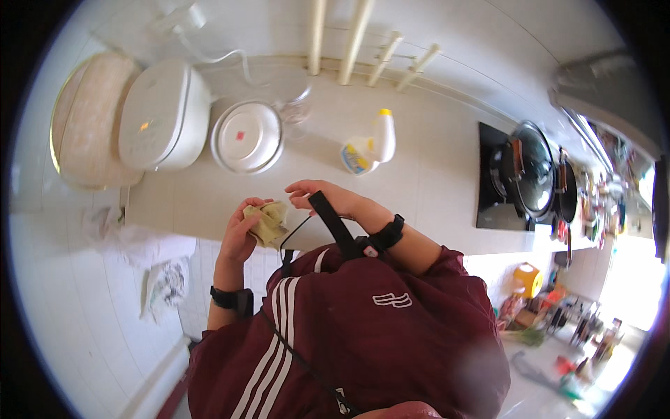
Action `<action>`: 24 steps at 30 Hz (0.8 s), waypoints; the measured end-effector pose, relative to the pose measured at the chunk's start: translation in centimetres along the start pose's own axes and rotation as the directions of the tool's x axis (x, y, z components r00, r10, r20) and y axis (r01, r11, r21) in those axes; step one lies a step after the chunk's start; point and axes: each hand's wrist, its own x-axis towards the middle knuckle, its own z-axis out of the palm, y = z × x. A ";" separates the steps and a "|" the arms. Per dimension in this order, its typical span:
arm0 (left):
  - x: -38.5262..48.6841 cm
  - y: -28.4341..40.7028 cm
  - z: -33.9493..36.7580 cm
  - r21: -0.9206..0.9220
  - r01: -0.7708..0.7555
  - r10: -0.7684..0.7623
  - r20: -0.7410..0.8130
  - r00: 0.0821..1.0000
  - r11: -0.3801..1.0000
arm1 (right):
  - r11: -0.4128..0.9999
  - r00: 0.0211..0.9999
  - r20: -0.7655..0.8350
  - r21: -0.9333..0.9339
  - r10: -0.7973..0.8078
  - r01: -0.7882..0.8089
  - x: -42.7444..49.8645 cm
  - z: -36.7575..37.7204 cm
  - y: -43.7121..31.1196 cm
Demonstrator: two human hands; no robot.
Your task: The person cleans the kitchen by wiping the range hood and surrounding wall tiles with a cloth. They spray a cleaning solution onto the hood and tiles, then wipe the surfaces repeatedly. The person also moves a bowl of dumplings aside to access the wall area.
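Note:
My left hand holds a crumpled yellow-green cloth above the front edge of the light countertop. Just to the right, my right hand is bent toward the cloth, fingers apart, with nothing seen in it. Beyond the hands a white spray bottle with a yellow tip and a coloured label is on the countertop. Left of the bottle is a round metal lid or dish with a small red mark.
A white rice cooker stands at the left beside a round board or tray. At the right, a lidded wok sits on a black cooktop. Pale pipes rise at the wall. Plastic bags hang off the counter's left end.

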 end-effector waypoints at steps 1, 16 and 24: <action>0.4 0.8 1.5 0.023 -0.017 0.014 0.120 0.993 1.000 | 0.995 0.994 -0.053 -0.034 -0.091 0.089 -1.1 -0.1 -0.6; 5.6 -6.2 16.9 0.663 -0.187 -0.271 0.523 0.808 0.725 | 0.824 0.573 -0.655 -0.138 -0.492 0.550 -26.1 -8.8 -10.3; 5.8 -8.1 20.8 0.705 -0.110 -0.348 0.473 0.809 0.701 | 0.845 0.406 -0.746 -0.414 -0.528 0.338 -30.9 -8.6 -7.6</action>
